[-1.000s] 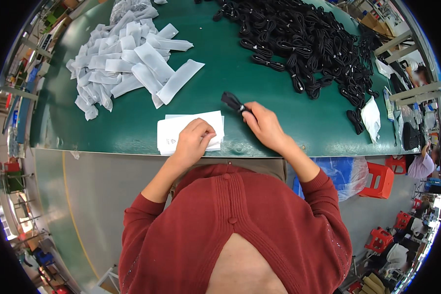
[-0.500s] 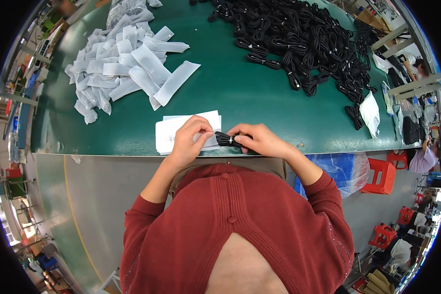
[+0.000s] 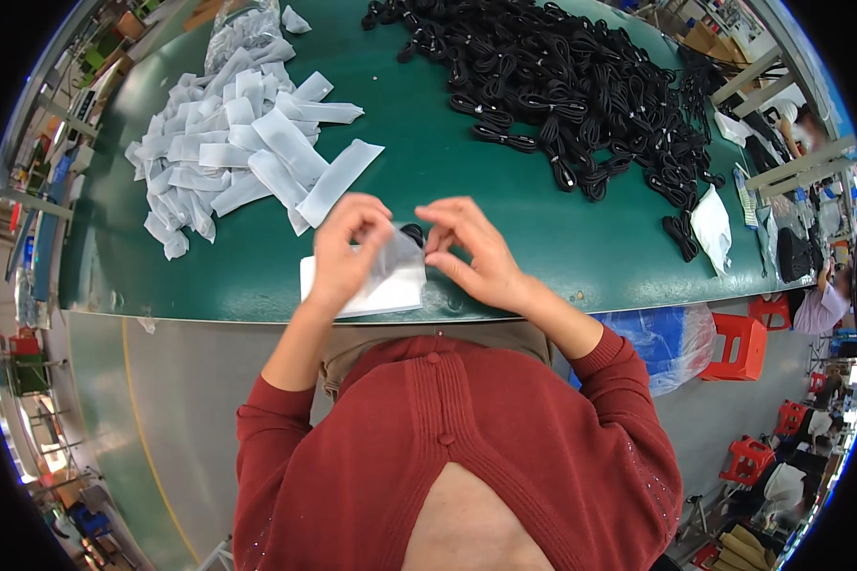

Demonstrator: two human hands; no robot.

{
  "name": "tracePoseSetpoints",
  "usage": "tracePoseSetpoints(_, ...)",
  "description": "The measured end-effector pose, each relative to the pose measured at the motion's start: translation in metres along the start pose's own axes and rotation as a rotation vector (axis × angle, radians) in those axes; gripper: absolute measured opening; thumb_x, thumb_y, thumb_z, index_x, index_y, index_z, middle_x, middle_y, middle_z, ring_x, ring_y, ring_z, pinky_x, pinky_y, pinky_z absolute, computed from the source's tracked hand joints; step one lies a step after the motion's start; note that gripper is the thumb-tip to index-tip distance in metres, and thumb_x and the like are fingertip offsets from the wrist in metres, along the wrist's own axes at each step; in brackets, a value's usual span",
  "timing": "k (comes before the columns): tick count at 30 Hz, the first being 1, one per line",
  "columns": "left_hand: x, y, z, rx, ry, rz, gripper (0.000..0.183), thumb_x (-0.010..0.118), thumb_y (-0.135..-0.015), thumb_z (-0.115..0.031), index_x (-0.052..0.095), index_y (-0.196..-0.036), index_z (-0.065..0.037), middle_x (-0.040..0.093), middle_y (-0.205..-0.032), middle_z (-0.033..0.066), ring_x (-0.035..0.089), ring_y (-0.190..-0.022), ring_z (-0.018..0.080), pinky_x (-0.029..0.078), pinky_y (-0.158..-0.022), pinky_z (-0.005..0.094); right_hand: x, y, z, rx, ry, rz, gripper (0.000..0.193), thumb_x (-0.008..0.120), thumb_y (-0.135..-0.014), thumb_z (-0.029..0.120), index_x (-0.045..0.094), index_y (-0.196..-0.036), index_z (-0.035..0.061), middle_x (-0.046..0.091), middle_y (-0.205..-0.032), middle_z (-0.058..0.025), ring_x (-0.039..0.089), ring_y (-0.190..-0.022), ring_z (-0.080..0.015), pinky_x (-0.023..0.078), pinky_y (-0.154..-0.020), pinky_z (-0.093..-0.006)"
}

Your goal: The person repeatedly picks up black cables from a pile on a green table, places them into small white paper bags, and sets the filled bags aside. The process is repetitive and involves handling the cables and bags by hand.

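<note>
Above the stack of white paper sheets (image 3: 357, 303), my left hand (image 3: 348, 249) is closed on a translucent plastic bag (image 3: 397, 257), smeared by motion. A loop of black cable (image 3: 412, 231) shows at the bag's upper right side; the rest of the coil is hidden, and whether it sits inside or behind the bag cannot be told. My right hand (image 3: 481, 255) is at the bag's right edge, its thumb and a finger seemingly pinching it, with the index finger raised and curved.
A heap of frosted plastic bags (image 3: 229, 143) covers the green table's (image 3: 286, 276) far left. Many black coiled cables (image 3: 562, 95) are piled far right, near a white bag (image 3: 712, 228). A red stool (image 3: 733, 345) and a blue plastic-wrapped bundle (image 3: 643, 343) stand below the right edge.
Both hands have risen away from the table edge. The black cable coil, earlier plainly visible between them, is now mostly hidden, and the translucent bag is lifted over the papers.
</note>
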State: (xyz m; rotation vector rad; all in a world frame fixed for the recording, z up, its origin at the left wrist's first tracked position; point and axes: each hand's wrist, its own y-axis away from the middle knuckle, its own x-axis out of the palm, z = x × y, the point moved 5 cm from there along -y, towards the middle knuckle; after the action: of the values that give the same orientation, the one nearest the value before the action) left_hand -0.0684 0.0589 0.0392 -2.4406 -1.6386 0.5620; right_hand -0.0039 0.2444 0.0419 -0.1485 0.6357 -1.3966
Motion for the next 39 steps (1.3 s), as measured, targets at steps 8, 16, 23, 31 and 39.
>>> tracePoseSetpoints(8,-0.106,-0.061,-0.015,0.183,-0.079,-0.679,0.019,0.064,-0.096,-0.017,0.066,-0.107,0.0,0.06,-0.1,0.0002,0.053,-0.083,0.0104,0.043,-0.076,0.0241,-0.102,-0.036,-0.103,0.022,1.202,-0.298,0.042,0.072,-0.081,0.012,0.06,-0.121,0.0045,0.059,-0.114,-0.016,0.056,-0.101,-0.0333,0.05,-0.082,-0.0414)
tracePoseSetpoints(16,0.015,0.041,0.006,0.114,-0.341,0.207,0.024,0.079,-0.076,-0.008,0.067,-0.096,-0.005,0.061,-0.095,0.0075,0.06,-0.084,0.0194,0.048,-0.068,0.0299,-0.068,-0.017,-0.081,-0.043,0.954,-0.16,0.026,0.065,-0.083,0.009,0.064,-0.107,0.0003,0.062,-0.087,-0.0139,0.06,-0.085,-0.0325,0.051,-0.072,-0.0421)
tracePoseSetpoints(23,0.037,0.062,0.019,0.145,-0.475,0.12,0.012,0.073,-0.078,-0.001,0.064,-0.086,-0.002,0.061,-0.084,0.0087,0.058,-0.076,0.0232,0.047,-0.068,0.0327,-0.031,0.019,-0.021,0.113,0.442,0.033,0.029,0.056,-0.092,0.003,0.061,-0.121,0.0003,0.059,-0.085,-0.0171,0.06,-0.075,-0.0365,0.049,-0.067,-0.0428)
tracePoseSetpoints(31,0.026,0.06,0.029,-0.15,-0.131,0.013,0.007,0.067,-0.084,0.002,0.061,-0.085,-0.001,0.06,-0.081,0.0063,0.054,-0.071,0.0146,0.044,-0.069,0.027,-0.016,0.046,0.012,-0.042,0.551,0.27,0.041,0.061,-0.086,0.001,0.059,-0.126,0.0057,0.055,-0.089,-0.0116,0.06,-0.071,-0.0304,0.051,-0.063,-0.0408)
tracePoseSetpoints(39,0.026,0.057,0.017,-0.046,-0.084,0.138,0.006,0.067,-0.084,0.0,0.062,-0.087,-0.002,0.062,-0.095,0.0049,0.055,-0.084,0.015,0.044,-0.074,0.0274,-0.01,0.046,-0.009,0.119,0.319,0.466,0.034,0.059,-0.09,0.009,0.061,-0.124,0.0054,0.059,-0.089,-0.0127,0.062,-0.076,-0.0294,0.051,-0.07,-0.0386)
